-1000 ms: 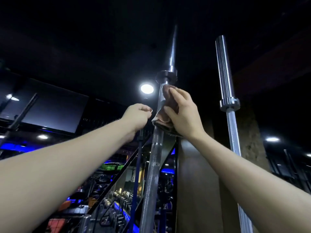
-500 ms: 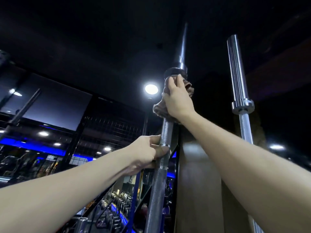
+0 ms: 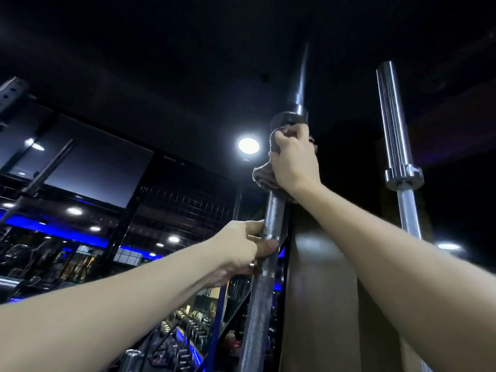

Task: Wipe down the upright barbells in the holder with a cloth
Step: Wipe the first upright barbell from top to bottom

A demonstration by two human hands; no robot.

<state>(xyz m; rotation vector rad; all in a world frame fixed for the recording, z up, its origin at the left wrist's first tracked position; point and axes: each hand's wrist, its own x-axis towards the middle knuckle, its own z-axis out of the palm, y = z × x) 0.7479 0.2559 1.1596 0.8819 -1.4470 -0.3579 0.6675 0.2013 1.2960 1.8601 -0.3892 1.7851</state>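
High overhead, the right hand [image 3: 292, 159] wraps a brownish cloth [image 3: 261, 178] around the shaft of the nearer barbell [image 3: 271, 218], fingers curled tight over the fabric with the knuckles pressed up just under the dark collar [image 3: 288, 119]. The cloth bunches out below the palm, so only part of it appears to bear on the steel. Lower down, the left hand [image 3: 241, 248] grips the bare knurled shaft of the same bar, thumb and fingers closed round it with no cloth between, seemingly steadying the bar while the upper hand works.

Both arms reach up at full stretch, and that is where the trouble could start. The bar stands upright and leans slightly in this view; its foot and the holder are out of frame, so how firmly it is seated cannot be told. A hard downward pull with the cloth, or a slackened left hand, could rock it sideways toward the second barbell [image 3: 397, 146], which stands just to the right with its bright sleeve and collar clear of both hands. The loose fold of cloth could also slip off the shaft on a fast stroke, leaving the palm sliding on rough knurling. The sleeve above the collar looks out of easy reach and may go unwiped.

Behind the bars, a round ceiling light [image 3: 249, 145] glares, with blue-lit racks of gym gear below in the dark.
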